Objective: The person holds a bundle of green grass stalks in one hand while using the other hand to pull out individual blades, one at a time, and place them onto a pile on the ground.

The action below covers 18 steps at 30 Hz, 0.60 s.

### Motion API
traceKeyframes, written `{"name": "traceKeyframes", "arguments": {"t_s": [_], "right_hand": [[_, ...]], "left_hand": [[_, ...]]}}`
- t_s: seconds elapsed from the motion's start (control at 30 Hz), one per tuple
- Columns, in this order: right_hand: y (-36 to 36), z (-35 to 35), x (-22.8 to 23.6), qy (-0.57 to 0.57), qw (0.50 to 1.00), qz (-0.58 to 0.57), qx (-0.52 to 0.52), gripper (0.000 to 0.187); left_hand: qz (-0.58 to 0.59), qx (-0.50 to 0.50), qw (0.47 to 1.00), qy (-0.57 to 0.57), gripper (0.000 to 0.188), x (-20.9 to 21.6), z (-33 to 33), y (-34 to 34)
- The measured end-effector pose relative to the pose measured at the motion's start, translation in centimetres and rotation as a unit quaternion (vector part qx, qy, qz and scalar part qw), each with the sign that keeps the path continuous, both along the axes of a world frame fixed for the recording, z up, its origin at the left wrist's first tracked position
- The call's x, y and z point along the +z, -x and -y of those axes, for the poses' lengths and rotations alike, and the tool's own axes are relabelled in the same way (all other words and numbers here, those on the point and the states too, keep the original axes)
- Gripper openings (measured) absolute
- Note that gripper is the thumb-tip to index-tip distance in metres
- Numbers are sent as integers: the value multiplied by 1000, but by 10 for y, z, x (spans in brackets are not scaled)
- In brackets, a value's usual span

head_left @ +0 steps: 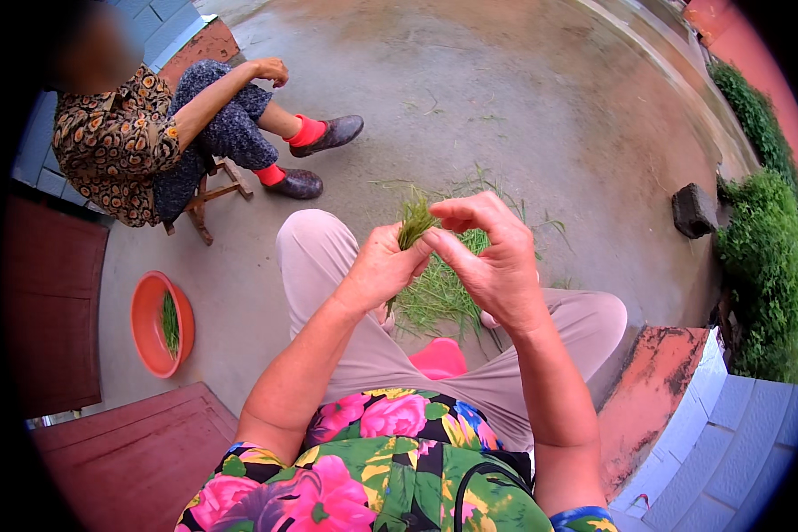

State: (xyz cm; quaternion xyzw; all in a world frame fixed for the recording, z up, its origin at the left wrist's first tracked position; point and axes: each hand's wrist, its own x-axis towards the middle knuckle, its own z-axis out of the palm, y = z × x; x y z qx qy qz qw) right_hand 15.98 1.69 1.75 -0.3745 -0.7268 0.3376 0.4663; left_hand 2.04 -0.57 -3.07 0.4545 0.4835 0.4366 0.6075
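Observation:
My left hand [383, 266] is closed around a bunch of thin green grass-like stalks [413, 218], held upright above my knees. The leafy tips stick out over the fingers, and a few ends hang below the fist. My right hand [490, 253] is at the bunch's right side, thumb and index finger curved and apart, their tips by the stalks. No stalk shows between them. On the ground beneath my hands lies a loose pile of the same green stalks [439, 297], partly hidden by my hands and legs.
An orange basin [140, 317] at the left holds some green stalks [169, 324]. Another person [120, 142] sits on a low wooden stool [206, 202] at the upper left. A pink object [439, 357] shows between my legs. A dark block [693, 211] stands near bushes [767, 257] at the right.

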Motion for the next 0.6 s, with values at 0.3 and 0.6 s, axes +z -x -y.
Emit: {"name": "traceKeyframes", "arguments": {"t_s": [0.3, 0.6], "right_hand": [[-5, -4, -4, 48, 999, -2, -8, 7], [-44, -34, 16, 172, 796, -553, 177, 61]], "left_hand": [[-48, -32, 998, 37, 19, 10, 2, -3], [133, 9, 973, 186, 22, 10, 3, 13]]}}
